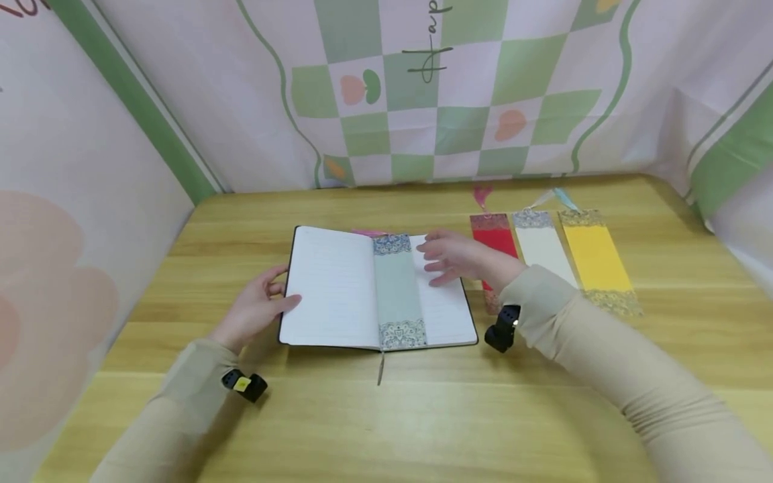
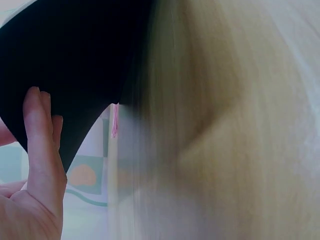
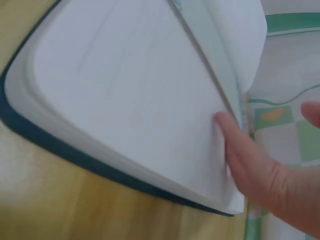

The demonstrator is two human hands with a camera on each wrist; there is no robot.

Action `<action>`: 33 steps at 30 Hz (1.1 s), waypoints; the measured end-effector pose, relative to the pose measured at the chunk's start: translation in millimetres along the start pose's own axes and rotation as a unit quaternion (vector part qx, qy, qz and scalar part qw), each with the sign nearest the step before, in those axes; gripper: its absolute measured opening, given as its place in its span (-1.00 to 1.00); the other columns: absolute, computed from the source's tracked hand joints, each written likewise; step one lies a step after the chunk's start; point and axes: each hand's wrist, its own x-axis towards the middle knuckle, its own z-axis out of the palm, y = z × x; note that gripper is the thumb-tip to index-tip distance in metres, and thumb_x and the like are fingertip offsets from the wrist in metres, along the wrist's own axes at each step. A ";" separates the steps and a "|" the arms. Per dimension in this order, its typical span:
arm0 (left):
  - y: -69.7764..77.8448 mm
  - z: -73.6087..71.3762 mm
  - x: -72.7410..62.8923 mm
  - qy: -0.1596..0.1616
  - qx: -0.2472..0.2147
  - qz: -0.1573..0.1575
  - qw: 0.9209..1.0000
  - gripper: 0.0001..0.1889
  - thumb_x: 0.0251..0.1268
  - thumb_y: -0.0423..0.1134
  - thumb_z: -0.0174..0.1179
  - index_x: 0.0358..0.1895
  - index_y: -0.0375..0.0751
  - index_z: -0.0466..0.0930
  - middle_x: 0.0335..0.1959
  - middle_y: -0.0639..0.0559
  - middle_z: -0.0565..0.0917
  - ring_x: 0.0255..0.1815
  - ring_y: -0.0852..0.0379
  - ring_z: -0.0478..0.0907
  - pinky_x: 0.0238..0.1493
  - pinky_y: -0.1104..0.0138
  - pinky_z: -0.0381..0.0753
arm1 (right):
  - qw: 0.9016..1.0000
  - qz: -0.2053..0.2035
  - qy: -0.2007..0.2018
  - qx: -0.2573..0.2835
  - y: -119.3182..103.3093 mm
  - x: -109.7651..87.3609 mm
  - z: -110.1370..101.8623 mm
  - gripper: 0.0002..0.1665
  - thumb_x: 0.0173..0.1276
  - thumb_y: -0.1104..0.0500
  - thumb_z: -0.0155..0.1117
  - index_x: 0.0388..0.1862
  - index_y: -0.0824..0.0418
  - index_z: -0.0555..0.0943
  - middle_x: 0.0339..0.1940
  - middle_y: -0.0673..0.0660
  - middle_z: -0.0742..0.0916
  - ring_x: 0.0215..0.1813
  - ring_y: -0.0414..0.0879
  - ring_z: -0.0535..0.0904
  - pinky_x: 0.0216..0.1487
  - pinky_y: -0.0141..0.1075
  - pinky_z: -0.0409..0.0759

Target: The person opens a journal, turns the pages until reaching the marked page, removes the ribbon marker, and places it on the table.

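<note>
An open notebook [image 1: 329,288] with dark covers and white pages lies on the table, its left half raised. My left hand [image 1: 260,305] grips its left edge, thumb on the page and fingers behind the dark cover [image 2: 85,60]. Along the centre fold, over the right page, is a pale green bookmark [image 1: 396,285] with lace-patterned ends and a pink tassel [image 1: 370,233] at the top. My right hand [image 1: 455,258] is over the upper right page with fingers loosely extended. In the right wrist view, a fingertip [image 3: 220,117] is right beside the bookmark's edge.
Right of the notebook lie a red bookmark [image 1: 496,241], a white bookmark [image 1: 543,248] and a yellow bookmark [image 1: 598,258], all tasselled. A grey ribbon [image 1: 381,369] hangs from the notebook's lower edge onto the wooden table [image 1: 386,429]. Behind stands a checked curtain [image 1: 410,127].
</note>
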 end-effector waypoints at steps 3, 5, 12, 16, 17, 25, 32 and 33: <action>0.9 -0.3 0.0 -0.006 -0.001 0.002 1.000 -0.26 0.31 -0.31 0.16 0.49 -0.18 -0.02 -0.19 -0.09 0.51 -0.37 0.19 0.46 -0.31 0.35 0.53 | 1.000 -0.014 0.000 0.027 5.3 5.1 4.3 -0.26 0.49 0.17 -0.06 0.49 0.32 -0.12 0.46 0.38 0.17 0.44 0.30 0.16 0.19 0.05 0.46; 2.0 -0.8 -0.2 -0.006 0.001 0.004 1.000 -0.25 0.31 -0.30 0.16 0.49 -0.18 -0.03 -0.19 -0.08 0.50 -0.40 0.20 0.43 -0.33 0.35 0.51 | 0.999 -0.019 -0.001 0.036 7.0 7.4 8.5 -0.27 0.47 0.19 -0.04 0.49 0.31 -0.09 0.47 0.36 0.19 0.44 0.27 0.16 0.18 0.02 0.47; 4.2 -0.3 -0.5 -0.009 -0.003 0.001 1.000 -0.25 0.32 -0.31 0.15 0.50 -0.16 -0.04 -0.15 -0.10 0.49 -0.39 0.19 0.43 -0.32 0.33 0.51 | 1.000 0.001 0.026 -0.016 5.4 11.7 21.5 -0.12 0.42 0.22 0.07 0.51 0.24 -0.20 0.41 0.36 0.27 0.41 0.20 0.23 -0.04 -0.22 0.63; 5.9 1.0 -0.4 -0.007 0.001 0.003 1.000 -0.25 0.32 -0.30 0.15 0.50 -0.15 -0.04 -0.13 -0.11 0.49 -0.38 0.19 0.43 -0.33 0.37 0.51 | 0.996 0.011 0.048 -0.072 6.7 14.7 27.8 0.00 0.36 0.25 0.15 0.52 0.22 -0.27 0.43 0.36 0.24 0.33 0.18 0.32 -0.09 -0.26 0.63; 6.3 1.3 -0.1 -0.006 0.004 0.005 1.000 -0.25 0.32 -0.30 0.16 0.50 -0.15 -0.04 -0.13 -0.10 0.49 -0.38 0.20 0.41 -0.34 0.37 0.50 | 0.995 0.011 0.054 -0.081 7.4 15.2 29.2 0.01 0.34 0.26 0.16 0.53 0.22 -0.26 0.43 0.36 0.23 0.31 0.18 0.34 -0.07 -0.23 0.63; 11.9 3.1 1.7 -0.002 0.010 0.000 1.000 -0.25 0.32 -0.28 0.15 0.50 -0.15 -0.03 -0.12 -0.09 0.45 -0.44 0.24 0.35 -0.39 0.39 0.46 | 0.994 -0.002 0.071 -0.084 14.4 14.9 33.8 -0.08 0.30 0.37 0.15 0.52 0.17 -0.08 0.24 0.34 0.36 0.02 0.04 0.45 -0.15 -0.19 0.64; 14.7 3.4 2.8 -0.004 0.009 0.000 1.000 -0.25 0.32 -0.29 0.15 0.50 -0.13 -0.03 -0.10 -0.09 0.45 -0.43 0.24 0.36 -0.38 0.37 0.48 | 0.996 -0.040 0.060 -0.047 14.6 6.6 8.6 -0.14 0.35 0.38 0.08 0.51 0.21 -0.08 0.22 0.36 0.44 0.11 0.11 0.49 0.04 -0.12 0.57; 14.9 3.1 2.9 -0.005 0.011 0.002 1.000 -0.25 0.32 -0.29 0.15 0.50 -0.13 -0.04 -0.10 -0.09 0.46 -0.42 0.24 0.38 -0.38 0.38 0.48 | 0.996 -0.044 0.060 -0.044 13.0 3.8 1.4 -0.14 0.36 0.36 0.08 0.52 0.21 -0.10 0.23 0.35 0.42 0.10 0.10 0.49 0.07 -0.12 0.55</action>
